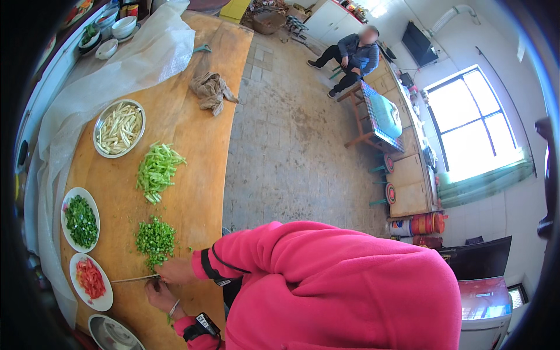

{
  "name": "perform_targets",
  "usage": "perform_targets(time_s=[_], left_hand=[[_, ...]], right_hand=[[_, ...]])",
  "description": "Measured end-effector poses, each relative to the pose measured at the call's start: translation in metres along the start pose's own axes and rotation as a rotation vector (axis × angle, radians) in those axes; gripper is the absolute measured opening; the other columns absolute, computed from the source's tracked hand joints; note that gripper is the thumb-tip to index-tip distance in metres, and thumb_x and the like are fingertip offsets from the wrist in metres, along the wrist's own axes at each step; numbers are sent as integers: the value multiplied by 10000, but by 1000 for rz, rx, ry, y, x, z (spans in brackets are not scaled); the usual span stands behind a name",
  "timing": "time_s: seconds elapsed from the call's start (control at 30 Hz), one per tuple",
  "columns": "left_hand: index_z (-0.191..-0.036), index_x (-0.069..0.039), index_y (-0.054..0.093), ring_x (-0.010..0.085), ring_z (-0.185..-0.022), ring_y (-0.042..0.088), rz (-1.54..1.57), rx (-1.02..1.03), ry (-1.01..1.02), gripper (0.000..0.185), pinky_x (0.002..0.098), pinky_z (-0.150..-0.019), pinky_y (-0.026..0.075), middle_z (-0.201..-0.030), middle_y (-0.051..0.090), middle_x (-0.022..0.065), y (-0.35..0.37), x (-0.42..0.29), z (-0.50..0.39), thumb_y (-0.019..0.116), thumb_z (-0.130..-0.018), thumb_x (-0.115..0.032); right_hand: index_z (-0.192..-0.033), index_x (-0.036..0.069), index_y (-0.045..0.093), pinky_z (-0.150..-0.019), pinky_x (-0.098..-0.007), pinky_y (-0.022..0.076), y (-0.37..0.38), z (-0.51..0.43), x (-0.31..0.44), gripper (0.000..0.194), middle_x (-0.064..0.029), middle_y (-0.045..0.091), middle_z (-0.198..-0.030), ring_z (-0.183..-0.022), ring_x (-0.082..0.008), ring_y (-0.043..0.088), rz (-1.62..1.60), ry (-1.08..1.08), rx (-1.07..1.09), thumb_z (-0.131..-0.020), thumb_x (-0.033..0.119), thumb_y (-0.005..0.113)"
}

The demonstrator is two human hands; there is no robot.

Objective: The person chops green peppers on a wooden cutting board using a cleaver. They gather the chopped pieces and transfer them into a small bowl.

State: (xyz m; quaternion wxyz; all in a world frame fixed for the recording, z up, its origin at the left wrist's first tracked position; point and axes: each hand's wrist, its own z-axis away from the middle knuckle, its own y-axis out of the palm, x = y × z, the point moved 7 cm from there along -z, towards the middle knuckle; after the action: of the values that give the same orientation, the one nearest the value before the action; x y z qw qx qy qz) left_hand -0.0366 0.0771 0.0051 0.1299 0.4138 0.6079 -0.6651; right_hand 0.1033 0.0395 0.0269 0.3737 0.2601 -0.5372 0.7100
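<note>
My right hand is closed around the handle of a kitchen knife. Its thin blade points left across the wooden table, towards the plate of red chopped vegetable. My left hand is curled close against the knife near the handle; whatever is under its fingers is hidden. Some green pieces show beside my left wrist. Just beyond my right hand lies a heap of finely chopped green vegetable. Farther along is a pile of light green strips.
Chopped greens fill an oval plate; pale strips fill a metal bowl. Another metal bowl stands near the table's corner. A crumpled cloth and plastic sheeting lie on the table. Across the room, a person sits.
</note>
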Motion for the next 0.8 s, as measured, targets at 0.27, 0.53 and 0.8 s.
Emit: perform_targets(time_s=[0.27, 0.53, 0.8], left_hand=[[-892, 37, 639, 310, -792, 628, 88, -41, 1, 117, 382, -658, 527, -919, 624, 153, 0, 7, 4, 672, -788, -5], [-909, 49, 621, 304, -776, 620, 180, -13, 15, 144, 361, -680, 537, -909, 615, 149, -2, 1, 4, 677, -790, -9], [-909, 58, 613, 296, -792, 620, 92, -35, -73, 151, 380, -698, 527, -880, 618, 162, -2, 13, 7, 673, -795, -22]], right_hand=[[-924, -25, 597, -666, -496, 541, 8, 5, 2, 243, -215, 669, -805, -809, -414, 674, 31, 39, -27, -829, 197, 622], [-941, -16, 604, -661, -503, 541, 24, 3, -5, 234, -214, 665, -771, -778, -414, 675, 60, 81, 40, -825, 187, 617], [-933, -3, 609, -657, -507, 534, 14, 10, 10, 229, -208, 666, -778, -763, -405, 672, -4, 11, -34, -817, 194, 620]])
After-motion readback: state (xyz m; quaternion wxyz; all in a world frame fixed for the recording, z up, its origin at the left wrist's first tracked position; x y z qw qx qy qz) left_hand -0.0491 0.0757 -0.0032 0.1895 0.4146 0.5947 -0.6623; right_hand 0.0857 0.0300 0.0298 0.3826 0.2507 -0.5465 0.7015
